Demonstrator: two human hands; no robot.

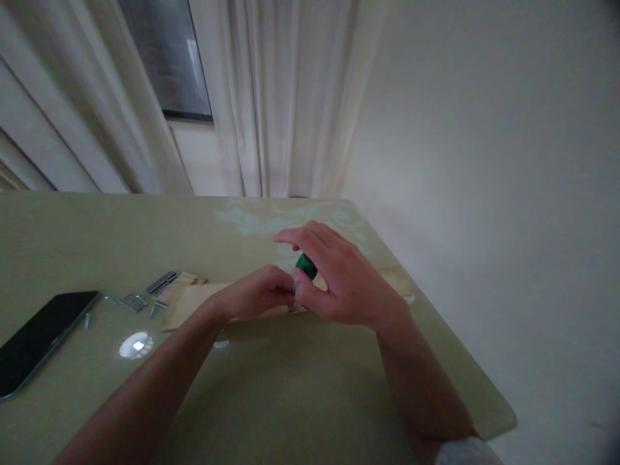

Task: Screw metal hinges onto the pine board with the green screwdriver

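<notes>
Bare forearms (133,391) reach in from the bottom edge, a pale sleeve (467,451) showing at lower right. Just right of the frame's center, the right hand (341,274) arches over a green handle (306,265), thumb and fingers about it, the index finger stretched out leftward. The left hand (264,292) is drawn narrow at the handle's lower end — what its fingertips grip is hidden, so I cannot tell. Beneath both hands a pale wooden board (194,303) runs across the middle of the frame, with a metal piece (297,309) partly visible at its near edge, below the handle. Left of the board lie a hinge (134,302) and several screws (87,321); a dark phone (46,339) rests at the left edge — all on the greenish table (271,394). Curtains (290,97) hang across the top.
</notes>
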